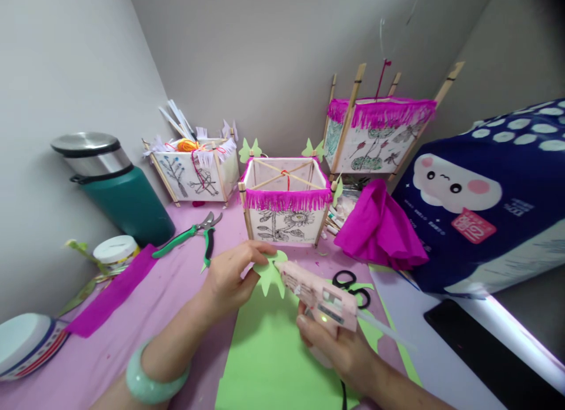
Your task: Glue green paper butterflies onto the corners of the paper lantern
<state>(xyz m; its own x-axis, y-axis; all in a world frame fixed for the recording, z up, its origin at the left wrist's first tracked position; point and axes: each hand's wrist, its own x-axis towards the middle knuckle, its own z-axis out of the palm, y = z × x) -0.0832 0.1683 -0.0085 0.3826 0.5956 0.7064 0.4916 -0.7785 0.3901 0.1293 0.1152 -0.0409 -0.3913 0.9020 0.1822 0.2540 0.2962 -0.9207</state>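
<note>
My left hand (233, 275) pinches a light green paper butterfly (271, 275) by its left side. My right hand (338, 345) is wrapped round the handle of a pink hot glue gun (324, 295), with a small light glowing on its side. The nozzle points left and meets the butterfly near its middle; whether glue is coming out I cannot tell. Under both hands lies a sheet of green paper (265, 345). Just behind them stands a square lantern (286, 225) with a flower drawing, magenta fringe and green butterflies on its corner sticks.
Black-handled scissors (353, 289) lie right of the glue gun. Pruning shears (189, 236), a green bottle (119, 192) and a magenta strip (115, 292) are on the left. Two more lanterns stand behind. Magenta crepe paper (379, 227), a blue package (463, 192) and a black phone (489, 351) are on the right.
</note>
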